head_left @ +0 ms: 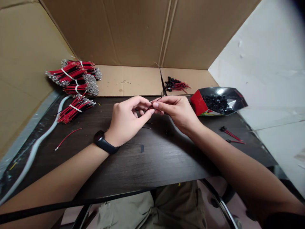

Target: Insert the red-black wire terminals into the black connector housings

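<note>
Both hands meet above the dark table, their fingertips almost touching. My left hand [130,117], with a black band on its wrist, is closed in a pinch on a thin dark wire [150,108]. Opposite it, my right hand [177,111] pinches the same wire with thumb and forefinger. Fingers cover most of the wire, and whatever is at its end is too small to tell. Bundles of red and black wires [73,76] with silvery ends lie at the left, held by white ties. An open red and black box [199,103] at the right holds small black connectors [216,103].
Connectors with red wires [175,85] are piled on the cardboard [128,84] at the back. A loose red wire [68,137] lies at left, near a grey cable [39,144]. Two wired connectors [232,133] rest at right. Cardboard walls stand behind and at left.
</note>
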`<state>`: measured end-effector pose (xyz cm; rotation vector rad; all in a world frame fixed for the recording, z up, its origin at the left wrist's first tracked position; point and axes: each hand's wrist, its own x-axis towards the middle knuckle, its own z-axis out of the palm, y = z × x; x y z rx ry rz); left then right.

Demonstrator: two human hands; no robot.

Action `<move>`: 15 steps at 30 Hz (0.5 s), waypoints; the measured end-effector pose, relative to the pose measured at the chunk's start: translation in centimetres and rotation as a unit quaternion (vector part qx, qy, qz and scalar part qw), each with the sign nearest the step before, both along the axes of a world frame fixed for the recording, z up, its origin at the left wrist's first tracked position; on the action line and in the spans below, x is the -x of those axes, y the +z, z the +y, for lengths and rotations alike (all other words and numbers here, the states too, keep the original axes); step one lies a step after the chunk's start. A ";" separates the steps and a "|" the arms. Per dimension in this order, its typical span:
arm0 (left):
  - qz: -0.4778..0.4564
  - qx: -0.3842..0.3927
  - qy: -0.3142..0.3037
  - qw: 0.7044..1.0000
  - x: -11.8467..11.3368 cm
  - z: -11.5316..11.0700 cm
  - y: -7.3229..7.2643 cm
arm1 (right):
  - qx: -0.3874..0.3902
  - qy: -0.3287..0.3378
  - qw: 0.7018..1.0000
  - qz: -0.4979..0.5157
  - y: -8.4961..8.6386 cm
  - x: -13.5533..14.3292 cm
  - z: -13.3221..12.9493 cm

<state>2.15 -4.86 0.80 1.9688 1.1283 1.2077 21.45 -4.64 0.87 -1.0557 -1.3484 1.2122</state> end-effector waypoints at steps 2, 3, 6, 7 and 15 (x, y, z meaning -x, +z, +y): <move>0.018 -0.024 0.006 1.000 0.1 -0.1 -0.1 | 0.003 -0.009 1.000 0.014 -0.1 0.3 -0.1; 0.024 -0.031 0.008 0.999 0.1 -0.1 -0.1 | 0.006 -0.009 1.000 0.022 -0.1 0.4 -0.2; 0.027 -0.032 0.014 0.999 0.2 0.0 -0.1 | 0.022 0.002 0.999 0.045 0.1 0.6 -0.6; 0.021 -0.028 0.017 0.999 0.3 0.1 -0.1 | 0.025 0.007 0.998 0.053 0.2 0.6 -0.7; -0.101 0.075 -0.043 0.991 -0.2 0.5 0.2 | 0.034 -0.007 0.996 0.086 0.9 1.2 -1.2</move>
